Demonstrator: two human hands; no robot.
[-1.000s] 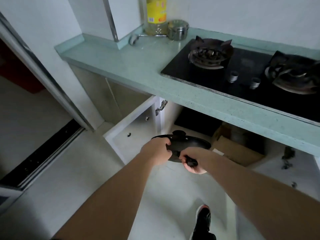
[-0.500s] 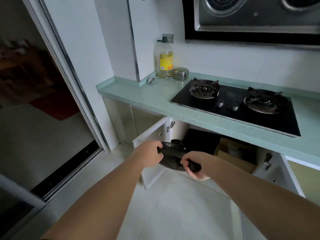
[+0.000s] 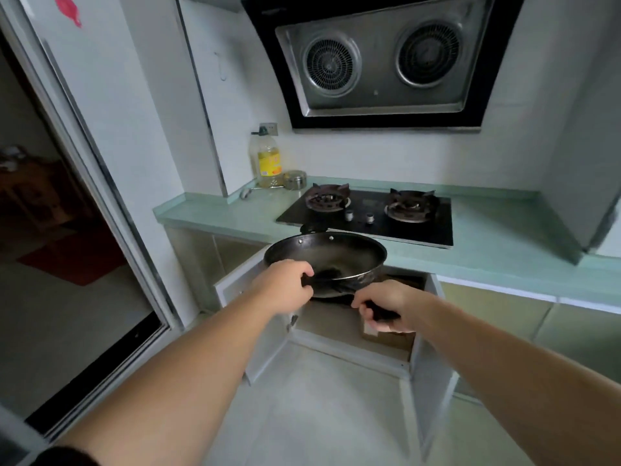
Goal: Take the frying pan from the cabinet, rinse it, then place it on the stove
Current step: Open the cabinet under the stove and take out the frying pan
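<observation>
A dark frying pan [image 3: 339, 253] hangs in the air in front of the open cabinet [image 3: 386, 331], level with the countertop edge. My left hand [image 3: 285, 287] grips the pan's near rim. My right hand [image 3: 386, 307] is curled round the pan's black handle, lower and to the right. The black two-burner stove [image 3: 373, 213] sits on the counter just behind the pan. Both cabinet doors stand open below.
The green countertop [image 3: 504, 250] runs right of the stove. An oil bottle [image 3: 267, 159] and a small steel pot [image 3: 295, 179] stand at the back left. A range hood [image 3: 379, 62] hangs above. A sliding doorway [image 3: 84, 230] is at the left.
The pan has risen out of the cabinet to counter height with both hands on it. My view has lifted and pulled back, so the range hood now shows.
</observation>
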